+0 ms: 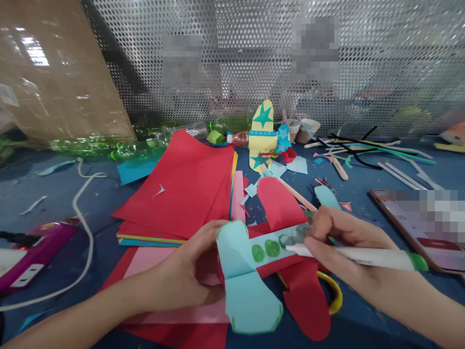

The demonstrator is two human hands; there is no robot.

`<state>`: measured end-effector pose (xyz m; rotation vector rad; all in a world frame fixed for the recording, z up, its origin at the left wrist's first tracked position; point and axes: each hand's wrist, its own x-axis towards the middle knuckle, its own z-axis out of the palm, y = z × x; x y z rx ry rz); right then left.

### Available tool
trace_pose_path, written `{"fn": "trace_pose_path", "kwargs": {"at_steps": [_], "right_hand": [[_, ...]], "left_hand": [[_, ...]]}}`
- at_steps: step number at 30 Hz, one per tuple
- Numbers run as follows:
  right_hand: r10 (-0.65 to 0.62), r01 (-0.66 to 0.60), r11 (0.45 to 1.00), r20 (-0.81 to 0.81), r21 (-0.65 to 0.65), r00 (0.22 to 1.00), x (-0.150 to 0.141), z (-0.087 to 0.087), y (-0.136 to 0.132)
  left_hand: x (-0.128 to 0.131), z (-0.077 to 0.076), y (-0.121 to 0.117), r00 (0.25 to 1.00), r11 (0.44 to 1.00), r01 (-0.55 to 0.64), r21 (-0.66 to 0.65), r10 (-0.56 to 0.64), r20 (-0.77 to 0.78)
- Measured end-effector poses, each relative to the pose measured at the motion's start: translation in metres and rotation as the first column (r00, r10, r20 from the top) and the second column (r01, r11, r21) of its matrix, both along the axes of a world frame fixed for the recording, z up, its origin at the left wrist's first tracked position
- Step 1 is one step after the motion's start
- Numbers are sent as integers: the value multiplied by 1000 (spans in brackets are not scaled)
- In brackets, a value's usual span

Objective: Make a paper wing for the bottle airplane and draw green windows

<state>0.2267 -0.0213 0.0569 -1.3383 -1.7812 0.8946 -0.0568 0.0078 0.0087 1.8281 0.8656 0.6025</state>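
Observation:
My left hand [192, 271] grips the left side of a paper cutout [250, 300], made of red and light-blue pieces with rounded lobes; its thumb and some fingers are partly hidden behind the paper. Between the fingers of my right hand [337, 237] is a white marker [366, 256] with a green end. Its tip touches the light-blue strip across the middle of the cutout. Two filled green dots and some green outlines show on that strip, and green lines edge the lobes. Scissors with a yellow handle [334, 293] lie partly covered under the cutout.
A stack of coloured paper [181, 189] lies left of centre. A yellow cutout with stars [263, 138] stands behind, near plastic bottles [87, 146]. To the right are a phone [410, 228] and loose strips [374, 150]. A purple power strip [39, 252] with a white cable sits left.

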Motion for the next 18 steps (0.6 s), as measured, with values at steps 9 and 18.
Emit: {"fn": "trace_pose_path", "kwargs": {"at_steps": [9,18], "right_hand": [[-21,23,998,-26,61,999,-3,4,3],[-60,54,998,-249,-30,967,4,-5,2]], "left_hand": [[-1,-4,0,999,998,41,48,-40,-15],[5,5,-6,998,1000,-21,-6,21,-56]]}}
